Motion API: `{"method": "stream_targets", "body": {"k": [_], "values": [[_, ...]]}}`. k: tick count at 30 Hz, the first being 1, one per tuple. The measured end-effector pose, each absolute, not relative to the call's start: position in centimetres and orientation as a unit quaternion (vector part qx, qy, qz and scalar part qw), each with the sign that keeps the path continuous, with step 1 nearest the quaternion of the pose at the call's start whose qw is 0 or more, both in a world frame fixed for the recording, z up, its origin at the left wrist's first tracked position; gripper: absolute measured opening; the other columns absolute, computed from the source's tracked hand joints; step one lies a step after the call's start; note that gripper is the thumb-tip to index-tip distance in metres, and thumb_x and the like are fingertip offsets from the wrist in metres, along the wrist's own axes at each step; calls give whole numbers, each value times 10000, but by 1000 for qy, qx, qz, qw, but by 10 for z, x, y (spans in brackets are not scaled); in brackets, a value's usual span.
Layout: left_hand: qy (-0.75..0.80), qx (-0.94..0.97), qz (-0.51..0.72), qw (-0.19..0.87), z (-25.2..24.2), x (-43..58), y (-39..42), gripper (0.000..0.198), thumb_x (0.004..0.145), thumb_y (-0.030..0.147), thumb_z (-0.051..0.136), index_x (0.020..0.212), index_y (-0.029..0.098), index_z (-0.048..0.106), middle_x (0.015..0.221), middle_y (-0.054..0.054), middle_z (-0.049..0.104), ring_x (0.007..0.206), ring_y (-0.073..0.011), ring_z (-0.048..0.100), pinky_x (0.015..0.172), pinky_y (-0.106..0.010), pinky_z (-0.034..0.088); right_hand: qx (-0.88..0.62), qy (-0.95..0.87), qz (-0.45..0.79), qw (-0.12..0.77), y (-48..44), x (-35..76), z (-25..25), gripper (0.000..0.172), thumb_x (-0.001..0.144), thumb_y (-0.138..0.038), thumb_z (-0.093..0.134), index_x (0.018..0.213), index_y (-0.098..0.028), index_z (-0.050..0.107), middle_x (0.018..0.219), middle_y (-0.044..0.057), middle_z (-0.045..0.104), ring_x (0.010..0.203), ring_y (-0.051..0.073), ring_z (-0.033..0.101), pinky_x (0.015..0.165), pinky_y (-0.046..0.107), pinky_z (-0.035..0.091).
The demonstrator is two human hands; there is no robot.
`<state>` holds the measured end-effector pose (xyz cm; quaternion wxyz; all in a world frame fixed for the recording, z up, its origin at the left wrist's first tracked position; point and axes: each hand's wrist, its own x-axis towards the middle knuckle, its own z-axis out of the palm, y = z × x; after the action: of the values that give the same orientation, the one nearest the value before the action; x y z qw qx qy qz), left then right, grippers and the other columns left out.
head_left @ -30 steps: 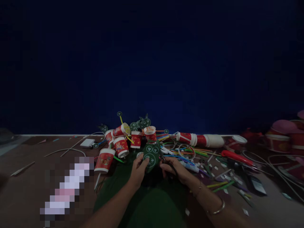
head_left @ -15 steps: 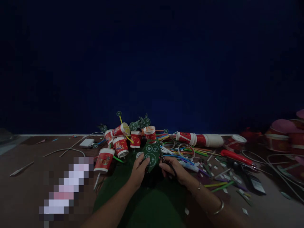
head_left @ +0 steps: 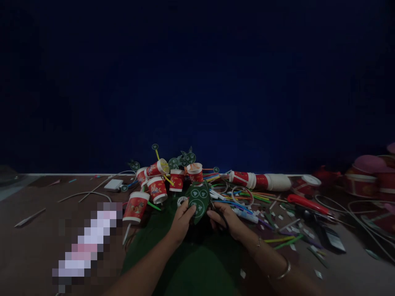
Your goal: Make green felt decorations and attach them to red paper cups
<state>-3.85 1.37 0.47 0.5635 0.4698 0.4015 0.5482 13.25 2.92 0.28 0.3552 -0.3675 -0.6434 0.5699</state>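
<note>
Your left grip (head_left: 182, 222) pinches the green sheet (head_left: 194, 198); right grip (head_left: 222, 220) holds the scissors (head_left: 213, 206) at the sheet's right edge; I'd turn the sheet, not the scissors; it's mid-scene, just nearer than a red cup (head_left: 195, 177), so snip short

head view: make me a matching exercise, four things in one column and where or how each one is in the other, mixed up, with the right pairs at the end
Things
1. green card
2. scissors
3. white block
4. stack of paper cups

Where or how
A. lying on its side, right of the picture's centre
B. held by the right hand
C. on the table, in the picture's left half
D. held by the left hand

Right pairs: 1-D, 2-B, 3-C, 4-A
</note>
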Motion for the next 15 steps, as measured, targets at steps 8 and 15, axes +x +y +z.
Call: {"method": "stream_targets", "body": {"k": [8,15], "values": [[410,469,543,563,8,-35,10,235,723,371,627,809,153,631,728,-20,610,690,-161,533,649,-261,427,-370,-630,578,364,30,131,-2,388,746,-538,569,792,-159,500,498,-34,547,395,80,437,379,186,291],[411,461,535,577,8,-35,10,240,712,380,634,810,161,628,728,-21,609,700,-169,541,640,-258,430,-369,-627,577,371,32,131,-8,376,755,-526,566,796,-156,519,500,-33,550,378,69,417,375,182,283]]}}
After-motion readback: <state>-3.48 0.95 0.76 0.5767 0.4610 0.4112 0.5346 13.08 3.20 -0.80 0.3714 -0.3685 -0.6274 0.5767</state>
